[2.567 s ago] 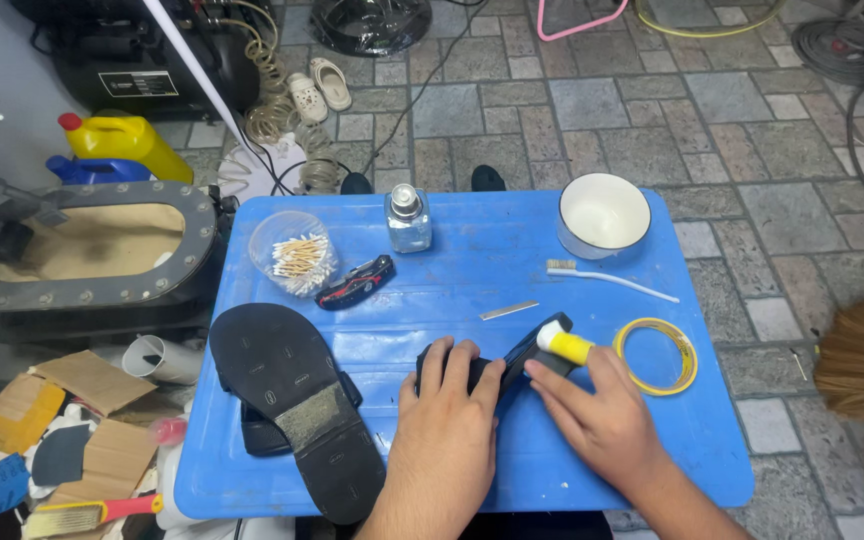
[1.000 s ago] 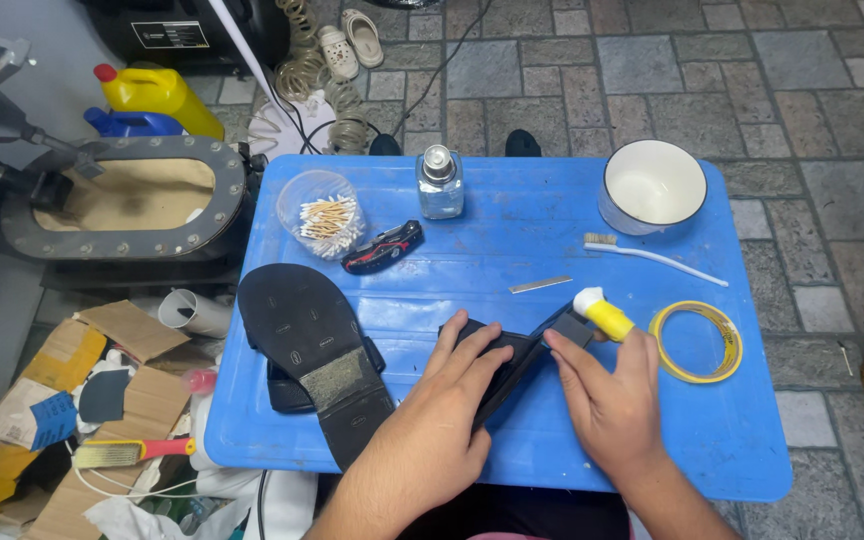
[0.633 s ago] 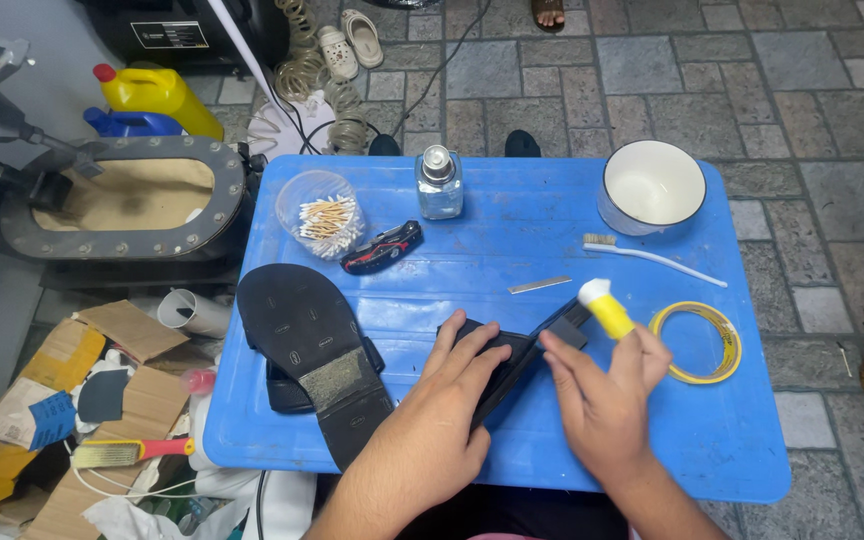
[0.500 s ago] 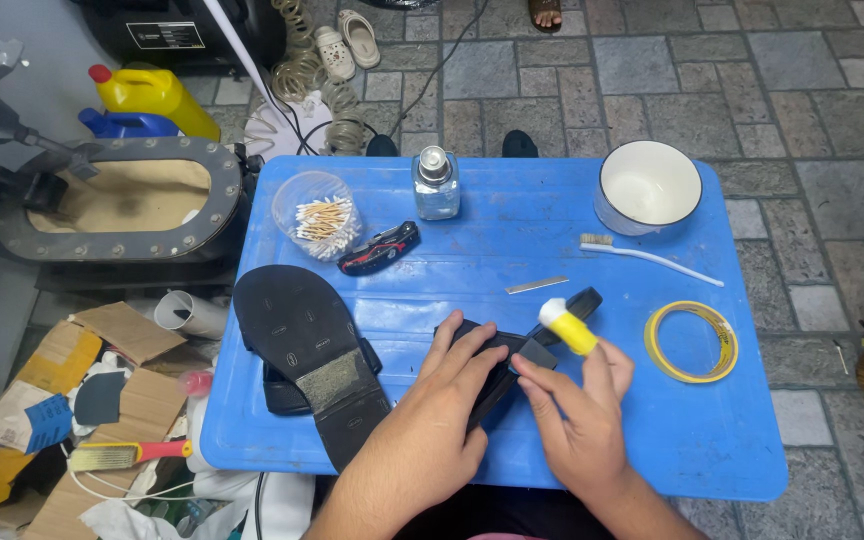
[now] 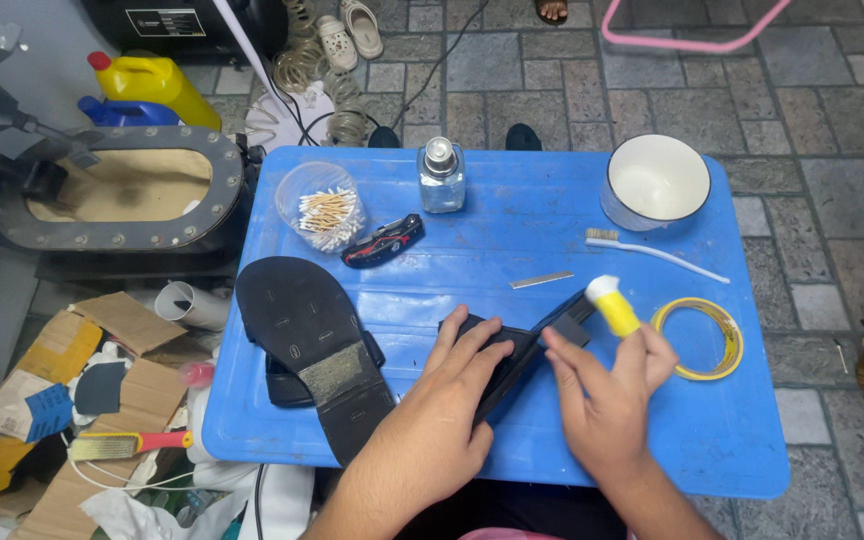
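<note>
My left hand (image 5: 442, 410) presses flat on a black shoe piece (image 5: 522, 350) lying on the blue plastic table (image 5: 512, 240). My right hand (image 5: 607, 395) holds a small yellow glue bottle with a white cap (image 5: 612, 305), its tip against the raised end of that black piece. A black sandal (image 5: 317, 345) lies sole-up to the left of my left hand, on top of another dark shoe part.
On the table stand a white bowl (image 5: 655, 182), a white toothbrush (image 5: 652, 252), a yellow tape ring (image 5: 700, 338), a small clear bottle (image 5: 441, 176), a tub of cotton swabs (image 5: 322, 208) and a folding knife (image 5: 383, 241). A grey machine (image 5: 122, 190) and cardboard scraps (image 5: 52, 370) lie left.
The view shifted slightly. My right hand lifted the yellow bottle a little and turned it while staying at the end of the black piece. My left hand kept pressing down.
</note>
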